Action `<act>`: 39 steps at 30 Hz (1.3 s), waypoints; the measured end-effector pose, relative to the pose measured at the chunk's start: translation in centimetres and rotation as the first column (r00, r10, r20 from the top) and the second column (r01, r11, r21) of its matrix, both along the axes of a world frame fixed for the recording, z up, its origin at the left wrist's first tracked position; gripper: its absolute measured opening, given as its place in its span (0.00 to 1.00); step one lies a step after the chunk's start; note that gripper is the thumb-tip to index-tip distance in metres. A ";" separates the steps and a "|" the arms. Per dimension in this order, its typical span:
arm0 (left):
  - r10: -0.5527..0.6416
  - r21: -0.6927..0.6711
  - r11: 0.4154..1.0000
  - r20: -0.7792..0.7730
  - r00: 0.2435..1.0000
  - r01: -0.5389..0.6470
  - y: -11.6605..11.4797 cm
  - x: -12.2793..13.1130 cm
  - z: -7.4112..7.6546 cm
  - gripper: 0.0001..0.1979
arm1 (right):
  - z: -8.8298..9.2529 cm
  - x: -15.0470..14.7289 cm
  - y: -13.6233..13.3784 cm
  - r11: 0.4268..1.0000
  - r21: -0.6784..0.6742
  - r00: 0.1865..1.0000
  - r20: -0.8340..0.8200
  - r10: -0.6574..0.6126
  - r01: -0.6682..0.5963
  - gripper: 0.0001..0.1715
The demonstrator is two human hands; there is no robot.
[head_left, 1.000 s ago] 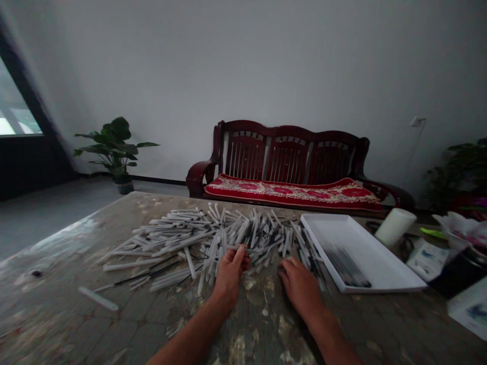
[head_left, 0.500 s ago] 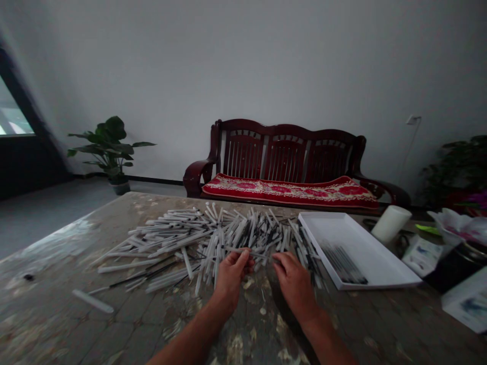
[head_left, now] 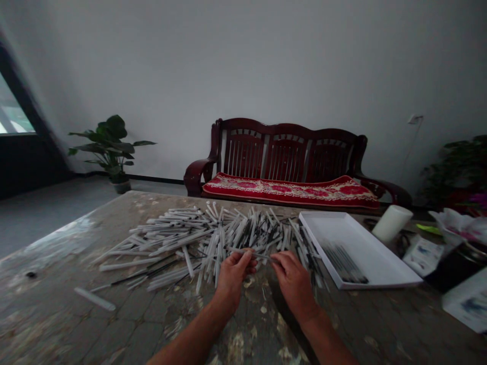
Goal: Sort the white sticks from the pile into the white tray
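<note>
Thin white stick (head_left: 251,252) lies across my two hands at the near edge of the heap, so the step in hand reads as dealing with a single piece on its own. My left hand (head_left: 238,276) is closed to a pinch, with thumb and fingers on the stick's left end. My right hand (head_left: 292,281) is half open, its fingertips (head_left: 277,259) at the other end, and from this camera I cannot tell whether they grip the stick or only touch it. The next move calls for a steady hold on both ends, keeping the stick clear of its neighbours. Just behind my hands lies the loose heap of similar sticks (head_left: 236,235), dark-tipped and crossing every which way on a worn, stained table (head_left: 114,324). One stray stick (head_left: 95,299) lies well apart to the left. To the right sits a white tray (head_left: 380,280) holding a neat row of dark-tipped sticks (head_left: 344,264), with a white candle (head_left: 392,223) just past it. Beyond the table, a wooden bench (head_left: 289,152) with a red cushion stands against the wall
</note>
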State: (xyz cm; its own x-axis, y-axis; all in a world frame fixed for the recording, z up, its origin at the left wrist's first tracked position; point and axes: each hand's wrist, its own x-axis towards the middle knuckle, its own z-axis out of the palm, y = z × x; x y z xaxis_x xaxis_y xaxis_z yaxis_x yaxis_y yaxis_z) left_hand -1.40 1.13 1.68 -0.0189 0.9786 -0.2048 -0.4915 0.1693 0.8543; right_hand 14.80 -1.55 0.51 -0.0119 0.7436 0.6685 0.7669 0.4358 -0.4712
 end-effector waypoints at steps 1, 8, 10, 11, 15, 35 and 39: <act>0.002 -0.005 1.000 0.005 1.000 -0.002 0.0 0.0 -0.1 0.23 | 0.0 0.0 0.0 1.000 -0.003 1.000 -0.008 -0.003 0.003 0.10; -0.020 -0.016 1.000 0.008 1.000 0.020 0.0 0.2 -0.2 0.24 | -0.3 0.1 0.1 1.000 0.004 1.000 0.001 0.021 -0.021 0.10; -0.023 -0.018 1.000 0.007 1.000 0.023 -0.1 0.3 -0.1 0.24 | -0.3 0.2 0.1 0.999 0.023 0.999 0.021 0.024 -0.025 0.11; -0.023 -0.020 1.000 0.008 1.000 0.023 -0.2 0.3 -0.1 0.24 | -0.3 0.2 0.0 0.999 0.034 0.999 0.035 0.022 -0.023 0.11; -0.029 -0.023 0.999 0.017 0.999 0.030 -0.4 0.6 0.0 0.23 | -0.1 0.4 -0.1 0.997 0.065 0.995 0.090 0.032 -0.038 0.12; -0.096 0.192 0.973 -0.171 0.981 0.129 -0.6 0.5 0.1 0.21 | 1.2 -0.1 -0.4 0.944 -0.304 0.915 -0.403 -0.008 -0.125 0.05; -0.108 0.166 0.975 -0.230 0.967 0.149 -0.7 0.2 0.1 0.22 | 1.6 -0.3 -0.5 0.883 -0.444 0.906 -0.420 -0.057 -0.151 0.05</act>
State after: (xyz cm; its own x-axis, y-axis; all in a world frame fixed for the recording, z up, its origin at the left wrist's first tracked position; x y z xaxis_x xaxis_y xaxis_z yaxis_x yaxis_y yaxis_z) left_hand -1.21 0.48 1.77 0.0849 0.9959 -0.0300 -0.2740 0.0523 0.9603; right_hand 14.49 -2.00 2.11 0.1422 0.9686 0.2041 0.4419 0.1223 -0.8887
